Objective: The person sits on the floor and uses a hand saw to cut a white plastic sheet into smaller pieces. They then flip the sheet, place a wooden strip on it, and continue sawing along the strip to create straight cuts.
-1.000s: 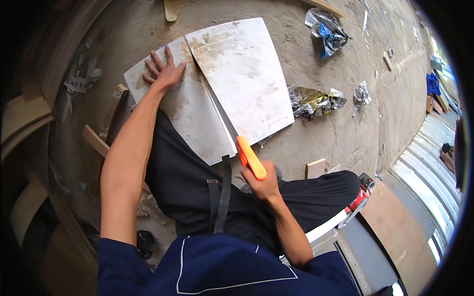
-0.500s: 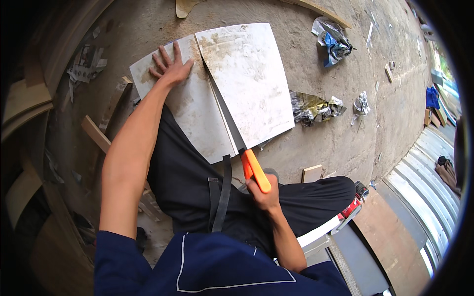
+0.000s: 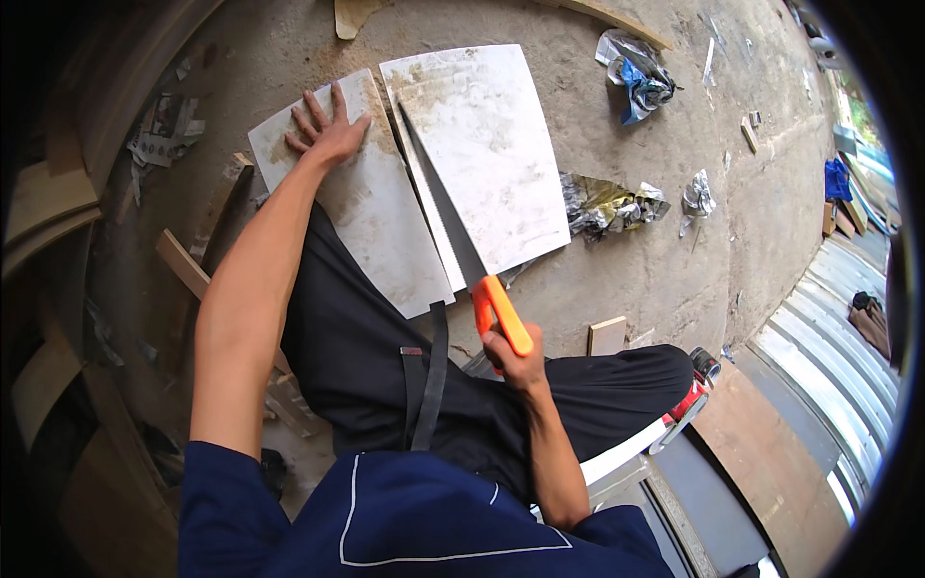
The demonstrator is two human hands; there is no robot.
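My right hand (image 3: 515, 353) grips the orange handle of a hand saw (image 3: 448, 202). Its dark blade lies over the right white board (image 3: 491, 144), along that board's left edge, tip toward the far end. Beside it is the left white board (image 3: 376, 222), stained brown like the other, with a narrow gap between the two. My left hand (image 3: 330, 130) presses flat on the left board near its far edge, fingers spread. The near part of the left board rests by my leg in black trousers.
Crumpled foil-like wrappers (image 3: 617, 207) and a blue-silver one (image 3: 641, 77) litter the concrete floor on the right. A small wood block (image 3: 607, 337) lies near my right knee, wood strips (image 3: 183, 262) at the left. Corrugated metal sheeting (image 3: 819, 318) stretches along the right side.
The saw blade has come out from between the boards and now lies over the right one. A gap shows along the whole seam. My left hand stays on the left board.
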